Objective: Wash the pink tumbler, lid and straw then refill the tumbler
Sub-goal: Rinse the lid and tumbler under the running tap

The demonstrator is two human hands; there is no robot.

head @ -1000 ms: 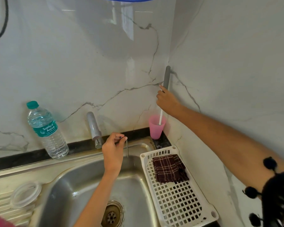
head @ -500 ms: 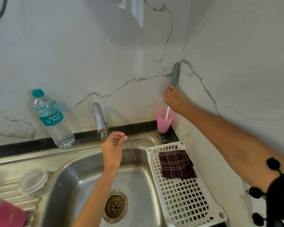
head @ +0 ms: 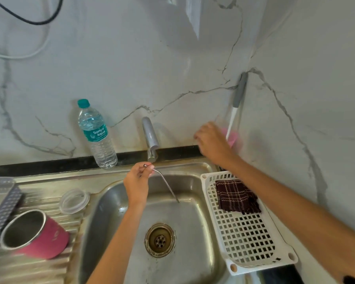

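While left hand (head: 138,179) pinches straw (head: 168,188) top, I'd aim opening under tap (head: 151,140) just above; right hand (head: 212,141) blurred, hold unclear.

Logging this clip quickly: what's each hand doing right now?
Left hand: pinching the metal straw under the tap.
Right hand: blurred beside the pink cup; cannot tell.
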